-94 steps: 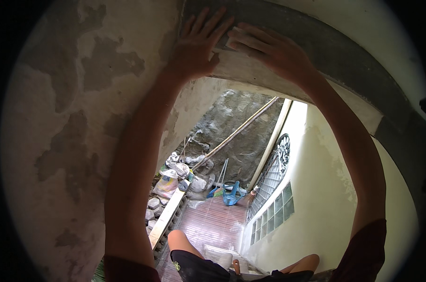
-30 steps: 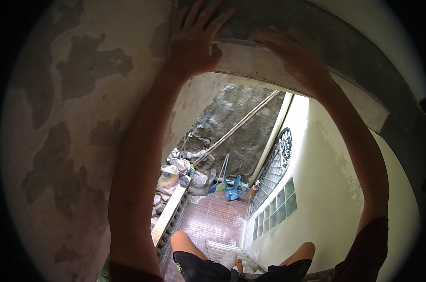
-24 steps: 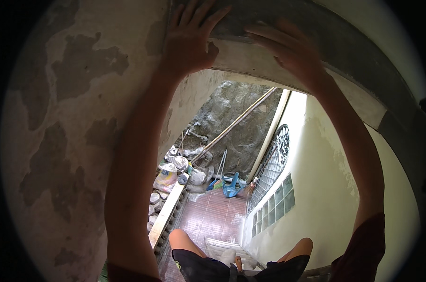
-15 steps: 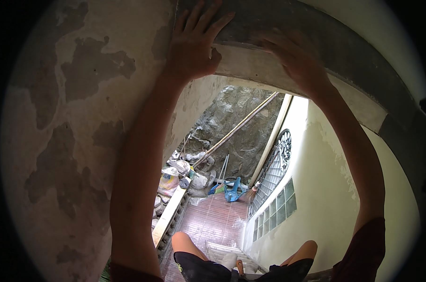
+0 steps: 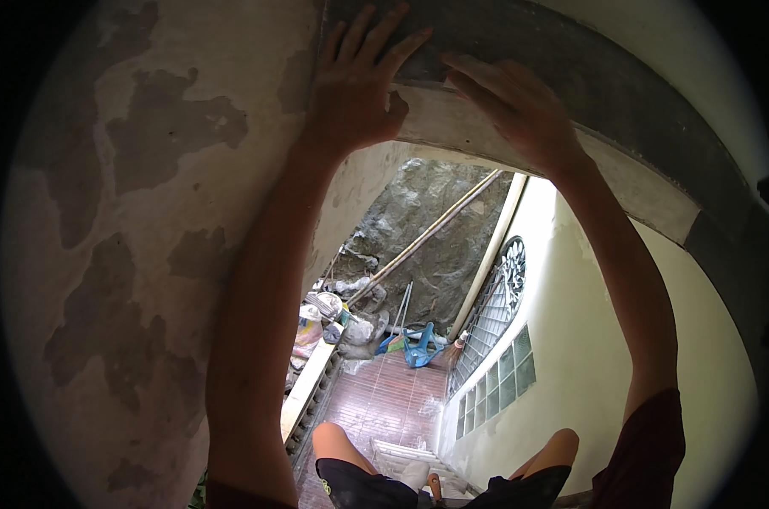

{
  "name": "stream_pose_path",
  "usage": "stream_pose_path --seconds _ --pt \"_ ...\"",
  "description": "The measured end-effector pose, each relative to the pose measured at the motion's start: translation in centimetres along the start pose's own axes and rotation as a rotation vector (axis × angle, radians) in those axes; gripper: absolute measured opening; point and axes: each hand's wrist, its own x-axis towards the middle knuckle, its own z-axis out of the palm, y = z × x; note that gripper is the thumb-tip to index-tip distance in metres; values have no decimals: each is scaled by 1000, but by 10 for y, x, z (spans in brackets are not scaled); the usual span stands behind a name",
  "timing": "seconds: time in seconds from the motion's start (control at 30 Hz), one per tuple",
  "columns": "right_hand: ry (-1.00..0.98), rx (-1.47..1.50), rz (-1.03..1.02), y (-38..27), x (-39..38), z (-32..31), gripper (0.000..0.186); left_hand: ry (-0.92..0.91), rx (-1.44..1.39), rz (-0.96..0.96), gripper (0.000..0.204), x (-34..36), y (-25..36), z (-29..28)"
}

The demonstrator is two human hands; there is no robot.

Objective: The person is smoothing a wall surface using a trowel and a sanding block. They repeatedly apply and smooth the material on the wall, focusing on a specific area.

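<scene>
Overhead, a beam with a dark grey face (image 5: 588,81) and a paler lower strip (image 5: 631,170) crosses the opening. My left hand (image 5: 359,93) lies on the beam's left end beside the patchy wall, fingers spread and thumb out, holding nothing. Further right, my right hand (image 5: 520,114) presses its fingertips to the dark face near its lower edge, pointing toward my left hand. Its fingers are close together, and a small pale bit shows at the tips; I cannot make out what it is. Both arms are raised.
Below lies a reddish tiled floor (image 5: 376,390) with steps (image 5: 410,458) near my knees. A blue plastic object (image 5: 423,346), a broom (image 5: 457,348), leaning poles (image 5: 427,233) and sacks (image 5: 308,327) stand at the far end. A window grille (image 5: 491,297) is on the right wall.
My right hand has slid left along the beam, closer to my left hand, and is less blurred. My left hand stays planted; the view has shifted slightly.
</scene>
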Motion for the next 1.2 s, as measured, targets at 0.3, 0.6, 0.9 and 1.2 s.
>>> stream_pose_path --seconds 0.3,0.6,0.9,1.2 --pt "-32 32 -20 20 -20 -17 34 57 -57 -164 81 -6 6 10" --pt "-78 -7 -88 -7 39 41 36 -12 52 -352 90 -75 38 13" --pt "-111 221 -12 14 7 -30 32 -200 -578 -686 46 -98 76 8" --pt "-229 1423 1252 -64 -12 -48 28 -62 -1665 -949 61 -71 180 11"
